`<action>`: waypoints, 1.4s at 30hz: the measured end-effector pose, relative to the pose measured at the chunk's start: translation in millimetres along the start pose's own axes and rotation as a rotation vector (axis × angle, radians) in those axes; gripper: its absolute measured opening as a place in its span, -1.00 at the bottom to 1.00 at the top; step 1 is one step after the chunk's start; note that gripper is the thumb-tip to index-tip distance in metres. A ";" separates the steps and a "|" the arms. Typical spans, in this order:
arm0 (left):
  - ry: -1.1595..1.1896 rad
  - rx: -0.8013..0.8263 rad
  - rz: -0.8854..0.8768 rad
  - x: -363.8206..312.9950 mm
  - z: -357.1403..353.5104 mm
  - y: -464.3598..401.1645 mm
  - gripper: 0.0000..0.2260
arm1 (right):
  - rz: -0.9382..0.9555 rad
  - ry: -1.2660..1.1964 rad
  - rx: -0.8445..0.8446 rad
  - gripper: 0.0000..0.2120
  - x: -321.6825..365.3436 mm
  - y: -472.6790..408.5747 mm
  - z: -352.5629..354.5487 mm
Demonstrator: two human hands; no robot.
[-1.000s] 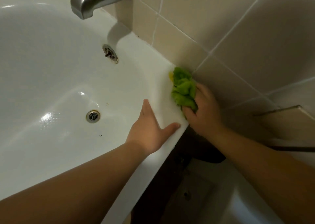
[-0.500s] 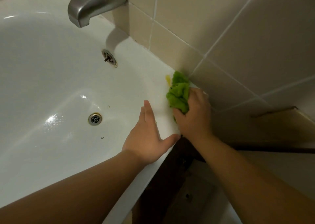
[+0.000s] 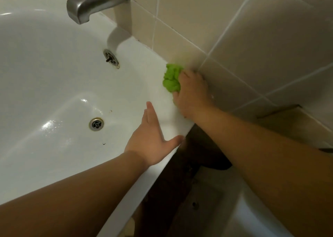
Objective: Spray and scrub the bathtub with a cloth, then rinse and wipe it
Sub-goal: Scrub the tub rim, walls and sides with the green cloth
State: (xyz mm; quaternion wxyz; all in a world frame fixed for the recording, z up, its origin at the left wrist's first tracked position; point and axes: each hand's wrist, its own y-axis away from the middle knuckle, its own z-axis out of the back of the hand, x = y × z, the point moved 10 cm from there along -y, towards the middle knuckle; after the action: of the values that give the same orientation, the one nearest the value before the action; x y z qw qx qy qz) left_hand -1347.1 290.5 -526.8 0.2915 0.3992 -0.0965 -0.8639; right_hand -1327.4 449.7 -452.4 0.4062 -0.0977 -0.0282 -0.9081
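Gripping a green cloth (image 3: pixel 171 79), right hand (image 3: pixel 191 94) presses bathtub (image 3: pixel 54 65) rim.

1. The scene is dim and warm-toned, with a greenish-beige cast.
2. Specular glare spots sit on the wet bathtub (image 3: pixel 45 85) floor at left centre, beside the drain (image 3: pixel 96 124).
3. The spout (image 3: pixel 95 1) casts a soft shadow down the tub wall beneath it.
4. The lower centre of the frame is nearly black.
5. The right hand (image 3: pixel 191 94) and green cloth (image 3: pixel 172 78) look slightly motion-blurred.
6. Wide-angle distortion bends the tile lines at upper right.
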 end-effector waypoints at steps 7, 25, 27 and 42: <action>0.006 0.000 0.014 1.7 0.2 2.2 0.17 | 0.032 0.002 0.044 -0.73 -4.6 37.9 5.3; 0.025 -0.001 0.052 4.8 -1.0 6.7 0.16 | 0.097 0.119 0.085 -0.77 9.9 -6.8 -0.8; 0.029 -0.002 0.054 4.7 -0.2 6.8 0.15 | 0.098 0.097 0.071 -0.79 18.6 -20.1 0.0; 0.020 0.009 0.055 5.0 0.0 7.5 0.16 | 0.087 0.069 0.082 -0.82 9.7 0.9 -0.6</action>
State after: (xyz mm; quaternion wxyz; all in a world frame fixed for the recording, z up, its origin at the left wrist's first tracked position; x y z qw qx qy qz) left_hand -1346.5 281.5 -527.0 0.3144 0.4063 -0.1084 -0.8511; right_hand -1333.1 442.0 -451.1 0.4495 -0.0508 -0.0470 -0.8906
